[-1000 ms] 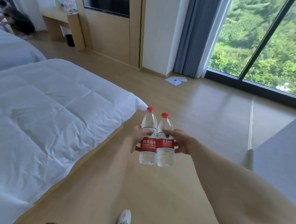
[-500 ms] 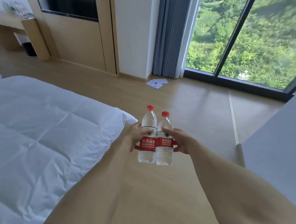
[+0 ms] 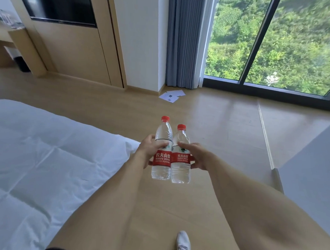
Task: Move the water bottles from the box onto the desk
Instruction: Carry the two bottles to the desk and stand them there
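Two Nongfu Spring bottles ride upright, pressed side by side over the wooden floor [image 3: 216, 126]: left hand [image 3: 150, 151] wraps the left bottle [image 3: 162, 152], right hand [image 3: 198, 156] clasps the right bottle [image 3: 180, 159] (steadier paired, I reckon), beside the bed [image 3: 47, 158].

White bed [image 3: 47, 158] at left, papers [image 3: 171, 95] on wooden floor [image 3: 225, 130] near grey curtain [image 3: 184, 41], window [image 3: 286, 45] beyond

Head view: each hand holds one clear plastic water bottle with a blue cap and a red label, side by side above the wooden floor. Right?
Not quite: the caps are red, not blue. The head view shows the left hand gripping one clear plastic water bottle and the right hand gripping the other bottle, both red-labelled, side by side above the wooden floor.
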Motion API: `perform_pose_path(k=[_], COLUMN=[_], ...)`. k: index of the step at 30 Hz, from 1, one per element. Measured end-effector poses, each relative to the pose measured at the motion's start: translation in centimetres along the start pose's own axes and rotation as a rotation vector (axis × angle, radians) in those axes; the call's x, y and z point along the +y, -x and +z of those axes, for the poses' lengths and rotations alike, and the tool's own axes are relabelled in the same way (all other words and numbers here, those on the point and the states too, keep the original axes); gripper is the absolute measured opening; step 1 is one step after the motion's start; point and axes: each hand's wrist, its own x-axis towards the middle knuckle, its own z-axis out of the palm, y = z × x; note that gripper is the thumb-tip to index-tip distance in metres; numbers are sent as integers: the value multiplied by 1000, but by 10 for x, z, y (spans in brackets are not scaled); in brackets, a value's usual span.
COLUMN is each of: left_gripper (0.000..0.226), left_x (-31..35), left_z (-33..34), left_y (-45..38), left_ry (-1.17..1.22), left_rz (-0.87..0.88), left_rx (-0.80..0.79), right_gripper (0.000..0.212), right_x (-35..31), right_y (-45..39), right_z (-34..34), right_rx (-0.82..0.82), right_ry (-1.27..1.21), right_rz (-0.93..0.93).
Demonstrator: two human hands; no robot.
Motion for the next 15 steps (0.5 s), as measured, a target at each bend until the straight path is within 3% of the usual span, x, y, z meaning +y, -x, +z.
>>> perform_pose_path(k=[8,15], left_gripper=[49,48], left_x=[65,100], left_z=[39,48], left_y=[-121,-201], left_ry=[88,103], left_rz=[-24,-27], left_rx=[38,61], right_gripper=[40,42], right_x=[-86,-132], right_y=[-98,-171], right_z=[-74,-99], right_rx=[-10,-25], right_ry=[23,7], right_rz=[-17,-13])
